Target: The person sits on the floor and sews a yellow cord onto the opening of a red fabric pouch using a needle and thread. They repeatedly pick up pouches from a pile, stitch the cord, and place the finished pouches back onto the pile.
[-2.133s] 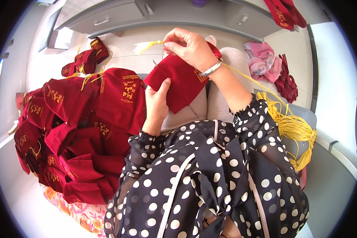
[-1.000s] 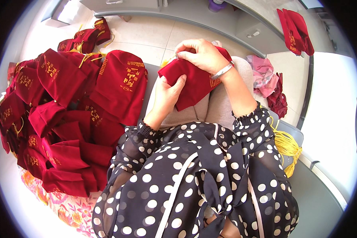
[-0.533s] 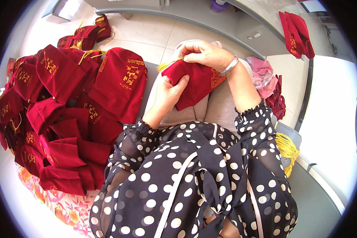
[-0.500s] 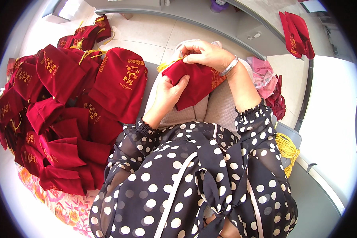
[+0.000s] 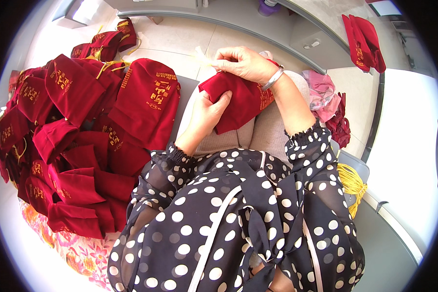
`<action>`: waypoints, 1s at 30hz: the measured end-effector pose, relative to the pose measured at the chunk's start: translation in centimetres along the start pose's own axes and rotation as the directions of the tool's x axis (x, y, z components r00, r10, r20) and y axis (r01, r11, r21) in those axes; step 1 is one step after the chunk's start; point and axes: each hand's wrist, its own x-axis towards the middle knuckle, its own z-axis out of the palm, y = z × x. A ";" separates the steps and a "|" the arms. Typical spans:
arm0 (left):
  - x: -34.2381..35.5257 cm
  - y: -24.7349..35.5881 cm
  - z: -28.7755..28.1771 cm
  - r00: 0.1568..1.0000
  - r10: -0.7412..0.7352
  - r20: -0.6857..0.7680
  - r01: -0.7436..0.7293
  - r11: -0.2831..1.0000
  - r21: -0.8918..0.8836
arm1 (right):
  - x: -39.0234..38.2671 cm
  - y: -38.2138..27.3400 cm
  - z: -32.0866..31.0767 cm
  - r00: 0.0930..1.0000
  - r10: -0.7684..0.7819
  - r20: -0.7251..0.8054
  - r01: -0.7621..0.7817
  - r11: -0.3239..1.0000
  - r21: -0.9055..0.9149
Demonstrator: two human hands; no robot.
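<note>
A dark red cloth pouch (image 5: 238,109) with gold print lies across my lap, its far left edge raised. My left hand (image 5: 204,116) is closed on that near-left edge, thumb on top and fingers underneath. Above the far edge, my right hand (image 5: 246,64), with a silver bangle on its wrist, is closed in a pinch. From its fingertips a yellow cord (image 5: 203,59) sticks out to the left, pale and smeared by motion. Whether the cord still runs through the pouch cannot be made out.
A big heap of similar red pouches (image 5: 78,141) lies at my left on a floral cloth (image 5: 85,258). Yellow cords (image 5: 351,185) hang bundled at my right. More red cloth (image 5: 362,43) lies at the far right, near a grey cabinet (image 5: 306,39). Pink fabric (image 5: 321,90) sits beyond my right knee.
My right hand has shifted slightly left and up, lifting the yellow cord away from the pouch's edge. The left hand keeps its hold in nearly the same place.
</note>
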 end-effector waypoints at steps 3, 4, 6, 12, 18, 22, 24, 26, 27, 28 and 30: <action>0.1 0.1 0.1 1.000 -0.003 -0.008 0.003 1.000 -0.013 | 0.0 -0.2 -0.1 0.998 -0.049 -0.044 0.050 0.999 0.021; 0.1 0.0 0.0 1.000 -0.010 0.001 0.010 1.000 0.006 | 0.0 -0.3 -0.2 0.996 -0.068 -0.058 0.070 0.997 0.028; 0.2 -0.3 -0.3 1.000 -0.023 0.018 0.023 0.999 0.044 | 0.1 -0.8 -0.6 0.994 -0.053 -0.093 0.058 0.997 0.057; 0.2 -0.4 0.0 1.000 -0.003 -0.015 0.002 0.996 -0.085 | 0.5 -0.1 -0.1 0.967 -0.089 -0.238 0.079 0.996 -0.049; 0.3 0.8 0.1 0.992 -0.073 -0.099 0.043 0.960 -0.277 | -3.8 -0.9 1.2 0.674 -0.399 -0.622 0.069 0.872 -0.484; 0.8 1.6 -0.1 0.992 -0.072 -0.100 0.038 0.950 -0.309 | -9.9 -0.2 4.4 0.764 -0.257 -0.591 -0.015 0.910 -0.415; 1.1 1.5 0.1 0.992 -0.087 -0.091 0.054 0.947 -0.317 | -12.2 -0.2 6.5 0.857 -0.173 -0.485 -0.113 0.855 -0.506; 1.5 1.7 0.5 0.994 -0.070 -0.081 0.039 0.942 -0.333 | -13.3 0.3 8.1 0.891 -0.022 -0.453 -0.168 0.911 -0.375; 1.6 1.9 0.7 0.995 -0.062 -0.077 0.033 0.940 -0.338 | -13.3 0.3 8.3 0.901 0.081 -0.426 -0.189 0.958 -0.217; 1.7 2.1 0.9 0.995 -0.060 -0.081 0.027 0.935 -0.353 | -13.3 0.2 8.4 0.907 0.177 -0.381 -0.213 0.975 -0.054; 1.8 2.5 1.3 0.994 -0.052 -0.091 0.014 0.925 -0.379 | -13.3 0.3 8.3 0.912 0.242 -0.331 -0.225 0.970 0.088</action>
